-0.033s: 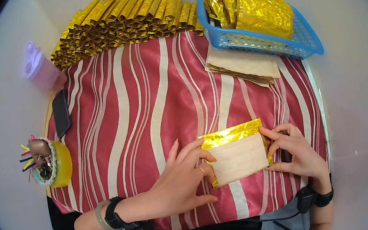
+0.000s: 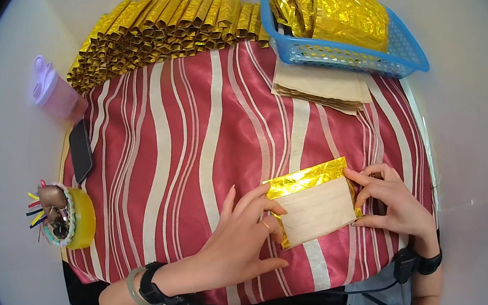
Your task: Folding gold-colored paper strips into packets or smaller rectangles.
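A gold foil paper sheet [image 2: 308,177] lies near the front of the cloth, its foil edges folded around a cream face. My left hand [image 2: 244,234] holds its left edge with bent fingers, while the thumb rests apart, below the sheet. At the right edge is my right hand [image 2: 383,198], index finger at the upper corner and thumb at the lower corner, with the other fingers curled against the side. The fingertips partly hide both edges.
Many gold foil rolls [image 2: 174,24] are stacked at the back. A blue basket [image 2: 337,59] holds gold sheets, beside cream paper [image 2: 322,87]. Along the left are a lilac lidded cup [image 2: 59,95], a black phone [image 2: 81,151] and a yellow container [image 2: 82,218]. Striped cloth [image 2: 184,130] covers the table.
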